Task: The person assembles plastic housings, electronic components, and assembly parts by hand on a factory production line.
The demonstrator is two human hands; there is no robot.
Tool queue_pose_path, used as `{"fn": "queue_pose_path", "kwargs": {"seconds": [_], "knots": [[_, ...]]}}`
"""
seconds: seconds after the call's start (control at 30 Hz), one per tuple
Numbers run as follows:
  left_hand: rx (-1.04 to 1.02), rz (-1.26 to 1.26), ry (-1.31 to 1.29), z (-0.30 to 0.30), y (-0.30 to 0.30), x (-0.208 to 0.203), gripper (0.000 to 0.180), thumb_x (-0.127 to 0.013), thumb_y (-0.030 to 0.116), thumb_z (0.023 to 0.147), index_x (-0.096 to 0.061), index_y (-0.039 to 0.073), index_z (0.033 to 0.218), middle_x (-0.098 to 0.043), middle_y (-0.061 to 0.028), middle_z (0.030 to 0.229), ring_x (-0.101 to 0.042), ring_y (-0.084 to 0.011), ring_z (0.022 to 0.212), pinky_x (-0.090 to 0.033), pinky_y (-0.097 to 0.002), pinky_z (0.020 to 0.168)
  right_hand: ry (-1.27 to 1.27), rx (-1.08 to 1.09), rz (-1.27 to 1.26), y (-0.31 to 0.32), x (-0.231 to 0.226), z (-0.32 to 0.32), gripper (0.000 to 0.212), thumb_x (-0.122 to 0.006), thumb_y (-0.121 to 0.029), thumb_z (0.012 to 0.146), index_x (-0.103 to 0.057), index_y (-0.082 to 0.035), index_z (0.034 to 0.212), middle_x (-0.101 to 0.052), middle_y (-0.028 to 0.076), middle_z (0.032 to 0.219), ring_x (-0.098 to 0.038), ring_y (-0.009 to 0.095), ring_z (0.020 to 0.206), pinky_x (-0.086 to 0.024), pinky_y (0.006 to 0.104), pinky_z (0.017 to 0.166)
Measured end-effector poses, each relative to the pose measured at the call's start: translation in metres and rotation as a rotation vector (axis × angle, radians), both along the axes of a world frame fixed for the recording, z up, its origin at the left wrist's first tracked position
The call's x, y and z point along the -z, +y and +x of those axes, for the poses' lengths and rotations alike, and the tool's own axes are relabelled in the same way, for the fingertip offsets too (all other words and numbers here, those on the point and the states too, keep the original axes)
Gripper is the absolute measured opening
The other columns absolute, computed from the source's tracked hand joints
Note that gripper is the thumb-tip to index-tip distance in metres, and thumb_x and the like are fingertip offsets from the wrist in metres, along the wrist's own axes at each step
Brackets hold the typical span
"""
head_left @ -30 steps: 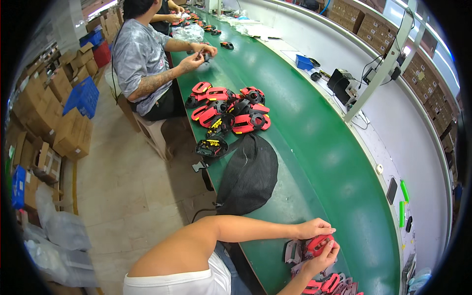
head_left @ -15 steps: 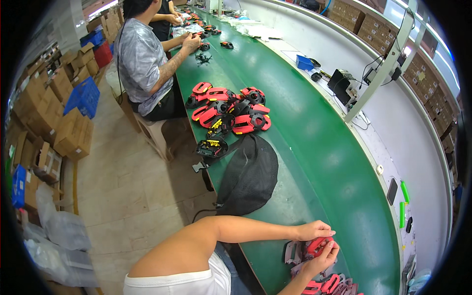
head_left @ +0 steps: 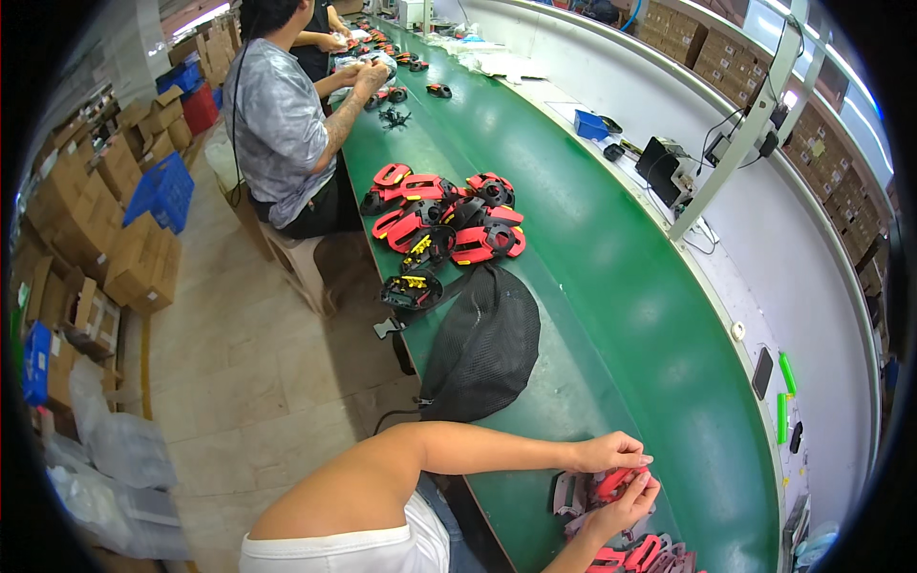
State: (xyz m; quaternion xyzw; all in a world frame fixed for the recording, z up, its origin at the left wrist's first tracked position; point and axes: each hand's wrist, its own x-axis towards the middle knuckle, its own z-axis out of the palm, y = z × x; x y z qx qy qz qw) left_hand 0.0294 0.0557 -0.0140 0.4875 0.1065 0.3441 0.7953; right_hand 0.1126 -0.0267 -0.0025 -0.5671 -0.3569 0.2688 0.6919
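Note:
Both of my hands meet over the near right part of the green bench. Pinched between them is a red plastic shell part (head_left: 612, 484), partly covered by my fingers. My left hand (head_left: 609, 451) grips its far edge with thumb and fingertips. From the near side my right hand (head_left: 623, 508) holds the same part, fingertips close to the left ones. Under and around the hands lie grey-pink shell parts (head_left: 570, 493). More red shell parts (head_left: 642, 552) lie just below my right hand, cut off by the lower edge.
A black mesh bag (head_left: 485, 344) lies on the green bench (head_left: 611, 315), left of my hands. Beyond it is a pile of red-black assemblies (head_left: 449, 218). A co-worker (head_left: 282, 124) sits farther up the bench. A phone (head_left: 762, 372) rests on the right-hand ledge.
The red part between my hands has tilted slightly, and my fingers have shifted a little on it. Farther up, the co-worker's arms have moved slightly.

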Motion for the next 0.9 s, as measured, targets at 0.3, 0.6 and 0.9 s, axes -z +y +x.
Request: {"fn": "queue_pose_path", "kwargs": {"seconds": [0.3, 0.6, 0.9], "knots": [[0.010, -0.025, 0.024, 0.002, 0.002, 0.004, 0.033, -0.052, 0.029, 0.093, -0.052, 0.004, 0.071, -0.056, -0.0014, 0.065, -0.050, -0.0061, 0.060, -0.041, -0.0221, 0.056, 0.022, -0.042, 0.037, 0.001, 0.003, 0.003, 0.021, -0.046, -0.020, 0.095, -0.043, -0.005, 0.080, -0.042, -0.002, 0.072, -0.039, 0.006, 0.067, -0.033, 0.0209, 0.059], [-0.032, 0.010, -0.022, 0.002, -0.001, 0.003, 0.030, -0.051, 0.027, 0.093, -0.054, 0.002, 0.077, -0.057, 0.0002, 0.069, -0.049, -0.0054, 0.064, -0.041, -0.0222, 0.060, 0.101, 0.010, -0.004, 0.000, -0.005, -0.002, 0.019, -0.043, -0.019, 0.095, -0.044, -0.005, 0.082, -0.041, -0.001, 0.075, -0.039, 0.008, 0.069, -0.033, 0.0213, 0.061], [-0.066, 0.046, 0.041, 0.001, -0.001, 0.002, 0.030, -0.053, 0.027, 0.093, -0.054, 0.003, 0.076, -0.056, -0.0005, 0.067, -0.049, -0.0055, 0.061, -0.041, -0.0215, 0.057, 0.144, 0.014, 0.003, 0.003, -0.007, -0.007, 0.019, -0.042, -0.019, 0.095, -0.048, -0.003, 0.088, -0.043, -0.001, 0.077, -0.040, 0.007, 0.070, -0.034, 0.0212, 0.062]]}}
